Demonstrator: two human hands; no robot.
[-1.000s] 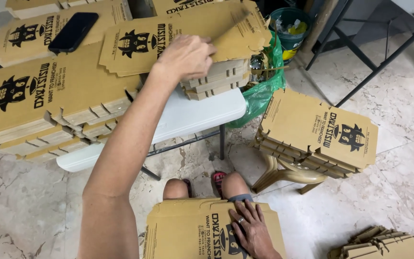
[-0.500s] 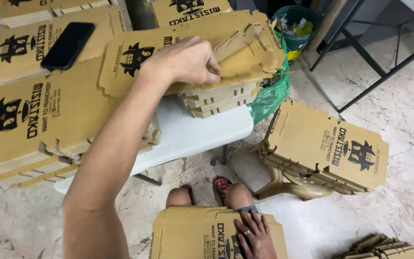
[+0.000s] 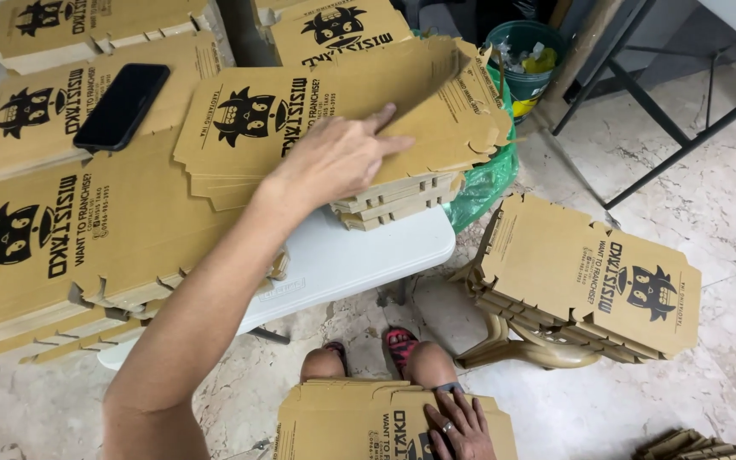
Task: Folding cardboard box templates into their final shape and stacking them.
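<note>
My left hand [image 3: 340,155] reaches across a white folding table [image 3: 347,255] and grips the top flat cardboard box blank [image 3: 436,119] of a stack, lifting its right end. The blank is brown with a black cartoon print. My right hand [image 3: 462,426] rests flat, fingers apart, on a pile of the same brown blanks [image 3: 342,422] lying on my lap. My knees and feet in red sandals [image 3: 400,343] show below the table edge.
More stacks of printed blanks [image 3: 53,247] cover the table's left and back; a black phone [image 3: 121,106] lies on one. Another stack [image 3: 585,277] sits on a tan plastic chair at right. A green bucket [image 3: 517,51] and a green plastic bag [image 3: 487,183] stand behind.
My left hand has slid along the top blank and raised its right end higher off the stack. The view has tilted down a little. My right hand has stayed on the lap pile.
</note>
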